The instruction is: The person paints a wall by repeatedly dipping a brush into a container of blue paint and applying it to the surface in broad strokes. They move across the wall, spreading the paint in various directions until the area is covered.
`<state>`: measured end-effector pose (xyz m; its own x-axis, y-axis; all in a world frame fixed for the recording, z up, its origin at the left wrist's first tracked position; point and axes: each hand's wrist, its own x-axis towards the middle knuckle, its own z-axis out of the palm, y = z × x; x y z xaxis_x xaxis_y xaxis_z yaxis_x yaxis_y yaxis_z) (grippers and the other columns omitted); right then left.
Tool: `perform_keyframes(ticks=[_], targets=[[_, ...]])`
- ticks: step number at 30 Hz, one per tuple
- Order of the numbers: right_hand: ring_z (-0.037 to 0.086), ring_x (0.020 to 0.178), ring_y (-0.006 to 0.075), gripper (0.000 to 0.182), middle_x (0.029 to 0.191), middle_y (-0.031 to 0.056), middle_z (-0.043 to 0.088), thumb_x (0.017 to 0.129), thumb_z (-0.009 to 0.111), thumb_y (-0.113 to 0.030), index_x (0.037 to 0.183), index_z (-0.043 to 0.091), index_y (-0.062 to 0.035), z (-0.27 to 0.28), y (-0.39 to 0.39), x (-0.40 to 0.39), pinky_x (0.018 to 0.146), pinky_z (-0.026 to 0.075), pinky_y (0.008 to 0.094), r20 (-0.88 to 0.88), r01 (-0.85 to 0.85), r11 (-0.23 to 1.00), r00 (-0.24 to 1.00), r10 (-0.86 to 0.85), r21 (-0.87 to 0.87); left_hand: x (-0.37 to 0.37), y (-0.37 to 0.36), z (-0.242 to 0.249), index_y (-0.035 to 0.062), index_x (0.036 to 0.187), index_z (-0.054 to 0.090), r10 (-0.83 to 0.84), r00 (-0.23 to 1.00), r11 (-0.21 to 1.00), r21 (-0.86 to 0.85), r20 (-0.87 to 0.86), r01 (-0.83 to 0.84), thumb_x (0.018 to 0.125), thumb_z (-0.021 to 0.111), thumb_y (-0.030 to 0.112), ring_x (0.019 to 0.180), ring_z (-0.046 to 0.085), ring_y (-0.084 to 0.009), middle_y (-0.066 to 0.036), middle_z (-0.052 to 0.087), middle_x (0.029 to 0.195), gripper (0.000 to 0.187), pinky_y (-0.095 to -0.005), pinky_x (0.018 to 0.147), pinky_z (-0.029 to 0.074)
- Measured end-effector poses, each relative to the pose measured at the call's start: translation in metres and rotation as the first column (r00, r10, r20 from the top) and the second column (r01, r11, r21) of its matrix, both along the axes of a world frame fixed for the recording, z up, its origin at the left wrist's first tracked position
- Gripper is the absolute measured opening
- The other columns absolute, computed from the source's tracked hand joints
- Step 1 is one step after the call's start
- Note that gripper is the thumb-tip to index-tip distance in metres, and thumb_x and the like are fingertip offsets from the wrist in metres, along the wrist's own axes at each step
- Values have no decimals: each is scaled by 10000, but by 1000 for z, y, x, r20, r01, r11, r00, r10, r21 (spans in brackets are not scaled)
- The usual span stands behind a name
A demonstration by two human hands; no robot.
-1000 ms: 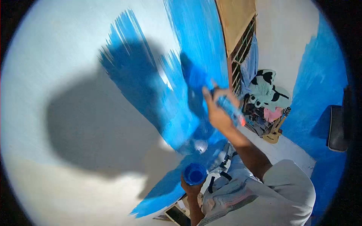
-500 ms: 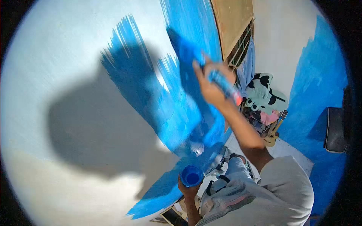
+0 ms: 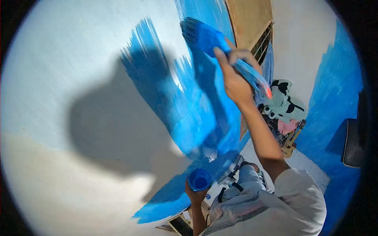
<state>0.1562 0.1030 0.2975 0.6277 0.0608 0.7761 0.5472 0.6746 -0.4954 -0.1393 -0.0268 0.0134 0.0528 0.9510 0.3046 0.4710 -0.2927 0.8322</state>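
Pinching a bristly brush is the right hand; left hand curls fingers around a cup (blue-coated).

brush: blue, dark bristle tips ahead of right grip; red-orange handle end behind it
cup: blue, in left grip
wall: off-white, streaky blue strokes around right grip
spotted cloth: pale green, black patches, beyond right grip
shirt: whitish
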Motion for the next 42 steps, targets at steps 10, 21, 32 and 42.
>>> perform_keyframes(ticks=[10,21,32,42], targets=[[578,671,88,308,626,29,496,819,711,-2,655,454,-48,-143,-38,-23,916,508,361,73,-124,944,986,153,-305,-11,0,-12,33,1183,541,59,998,992,112,-20,-57,532,932,231,979,630,-258,-125,629,1107,784,-402,862,537],[536,583,126,268,633,44,524,777,730,27,663,498,-46,-59,4,-24,804,530,351,171,107,961,983,-64,-257,5,-4,0,61,1225,519,-9,998,999,39,55,7,572,910,293,978,637,-277,-126,630,1120,795,-426,880,529],[711,796,199,163,835,104,677,743,697,61,761,571,-42,-67,-67,21,614,543,271,725,240,843,650,229,-481,23,-11,5,44,1172,557,27,992,994,-113,126,-13,570,914,307,960,641,-270,-108,655,1052,748,-390,858,516],[699,786,171,220,954,90,709,762,710,1,972,670,-51,71,11,84,684,550,274,803,-125,962,531,271,-242,64,11,0,38,1187,550,122,978,991,32,169,-130,549,925,294,939,652,-259,-130,661,1049,784,-390,818,532]])
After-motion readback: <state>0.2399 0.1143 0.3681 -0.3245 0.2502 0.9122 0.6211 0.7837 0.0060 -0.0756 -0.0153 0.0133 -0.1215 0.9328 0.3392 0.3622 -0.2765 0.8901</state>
